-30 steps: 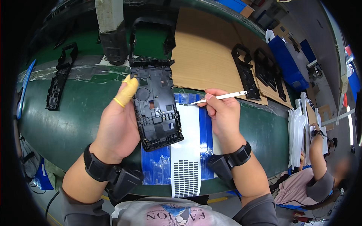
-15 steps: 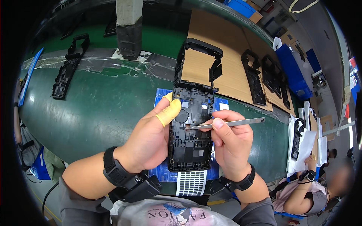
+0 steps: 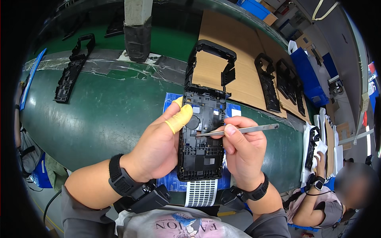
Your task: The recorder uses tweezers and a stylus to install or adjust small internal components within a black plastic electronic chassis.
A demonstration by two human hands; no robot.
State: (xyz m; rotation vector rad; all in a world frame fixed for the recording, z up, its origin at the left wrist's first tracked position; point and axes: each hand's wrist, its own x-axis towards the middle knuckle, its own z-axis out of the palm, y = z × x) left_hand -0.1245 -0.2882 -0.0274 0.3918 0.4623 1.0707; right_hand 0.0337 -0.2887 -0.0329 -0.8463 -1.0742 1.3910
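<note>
while the left hand (image 3: 154,146) grasps the black housing (image 3: 207,99) by its left side, the right hand (image 3: 248,154) pinches the metal tweezers (image 3: 254,129) between thumb and fingers. the housing is held up in front of the person, over the blue sheeting (image 3: 170,181) on the green worktop (image 3: 119,127). its long axis runs away from the person, the far end leaning slightly to the right; the looped handle end points away, the squared end toward the person, and the ribbed inner face is turned up to view. the tweezers lie across it, tips to the left over the middle of the body, blunt end out to the right

the left thumb, in a yellow finger cot (image 3: 179,119), presses along the housing's left edge; most of the other left fingers are hidden behind the part. whether the tweezer tips touch the housing, or hold anything, is too small to tell. the white label sheet (image 3: 201,193), with rows of small dark rectangles, shows only at its near end, the rest out of sight behind the housing. beyond, the cardboard (image 3: 238,79) is partly covered by the handle, and other black housings (image 3: 268,85) rest on it at the right. dark pieces at the far left are hard to make out in the shadow
</note>
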